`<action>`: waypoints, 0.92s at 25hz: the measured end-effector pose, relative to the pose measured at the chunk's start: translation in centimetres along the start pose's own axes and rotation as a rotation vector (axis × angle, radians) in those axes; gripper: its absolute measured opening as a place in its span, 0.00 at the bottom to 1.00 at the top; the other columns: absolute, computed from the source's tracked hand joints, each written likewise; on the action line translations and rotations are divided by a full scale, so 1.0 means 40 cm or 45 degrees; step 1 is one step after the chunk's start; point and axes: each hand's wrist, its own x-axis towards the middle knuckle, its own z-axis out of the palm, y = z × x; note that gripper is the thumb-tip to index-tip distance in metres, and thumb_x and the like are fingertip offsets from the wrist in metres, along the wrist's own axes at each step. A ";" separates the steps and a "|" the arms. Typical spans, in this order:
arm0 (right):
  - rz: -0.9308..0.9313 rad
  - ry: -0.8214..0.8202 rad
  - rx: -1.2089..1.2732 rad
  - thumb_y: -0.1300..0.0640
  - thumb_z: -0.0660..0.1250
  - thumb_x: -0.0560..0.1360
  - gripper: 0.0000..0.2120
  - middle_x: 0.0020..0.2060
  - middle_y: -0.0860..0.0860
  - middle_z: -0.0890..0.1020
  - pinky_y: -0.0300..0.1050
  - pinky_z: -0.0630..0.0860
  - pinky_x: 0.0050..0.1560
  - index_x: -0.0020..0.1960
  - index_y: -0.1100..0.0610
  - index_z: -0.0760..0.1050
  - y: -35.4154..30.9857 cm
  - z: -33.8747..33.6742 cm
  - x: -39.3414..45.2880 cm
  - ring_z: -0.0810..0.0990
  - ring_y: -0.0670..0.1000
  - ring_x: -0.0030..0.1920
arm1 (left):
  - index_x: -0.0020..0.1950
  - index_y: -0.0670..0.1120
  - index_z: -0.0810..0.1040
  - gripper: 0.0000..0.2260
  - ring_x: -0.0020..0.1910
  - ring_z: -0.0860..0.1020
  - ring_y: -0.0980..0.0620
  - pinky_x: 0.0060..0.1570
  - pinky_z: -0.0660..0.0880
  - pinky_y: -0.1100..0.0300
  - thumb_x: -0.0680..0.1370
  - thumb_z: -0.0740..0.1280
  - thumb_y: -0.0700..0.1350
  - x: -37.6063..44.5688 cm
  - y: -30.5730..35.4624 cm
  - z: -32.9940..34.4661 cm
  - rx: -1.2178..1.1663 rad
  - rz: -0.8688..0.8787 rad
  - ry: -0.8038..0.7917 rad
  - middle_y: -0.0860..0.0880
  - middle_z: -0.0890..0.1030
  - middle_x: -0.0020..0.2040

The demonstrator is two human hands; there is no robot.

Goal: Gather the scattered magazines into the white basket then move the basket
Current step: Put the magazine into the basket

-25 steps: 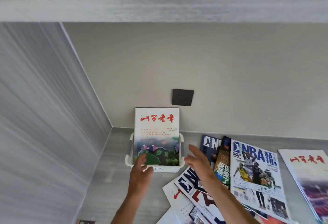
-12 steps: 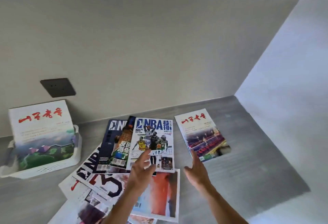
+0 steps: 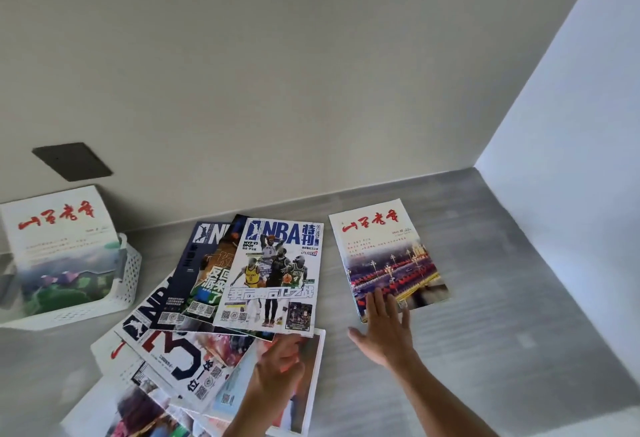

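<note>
Where the right hand (image 3: 384, 329) reaches out flat, fingers straight, its tips rest on the near edge of a lone magazine (image 3: 388, 256) lying on the grey bench (image 3: 519, 298); grip spread wide, holding nothing. Magazine: long axis near-to-far, red title at far end, white top, red night scene below. Left hand (image 3: 277, 364) rests loosely curled over the fanned pile (image 3: 221, 298), gripping nothing plainly; NBA cover (image 3: 273, 270) uppermost, title far. Far left, white basket (image 3: 128, 280), one magazine (image 3: 59, 246) standing upright inside, leaning back.
</note>
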 end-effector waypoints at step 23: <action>0.510 -0.093 0.947 0.51 0.69 0.72 0.11 0.48 0.52 0.83 0.46 0.74 0.40 0.51 0.54 0.74 0.238 0.010 -0.073 0.81 0.51 0.45 | 0.58 0.52 0.78 0.13 0.25 0.72 0.59 0.27 0.69 0.63 0.81 0.59 0.39 0.091 0.107 0.181 -0.094 -0.188 -0.021 0.46 0.81 0.39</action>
